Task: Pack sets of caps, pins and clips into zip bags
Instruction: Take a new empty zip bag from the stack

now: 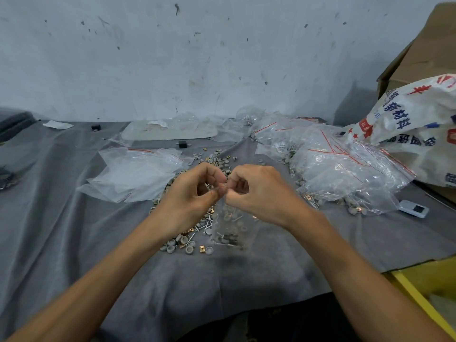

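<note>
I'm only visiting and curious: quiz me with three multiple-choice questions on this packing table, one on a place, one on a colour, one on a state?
1. Where is the stack of empty zip bags? A just left of the left hand; B in a yellow box; C on a chair.
2. What colour is the table cloth? A green; B grey; C red.
3. The small bag pinched by that hand and the right hand is: A empty; B holding parts; C torn in half.
Answers: 1 A, it lies on the cloth beside that hand. 2 B, grey throughout. 3 B, parts show through it.
</note>
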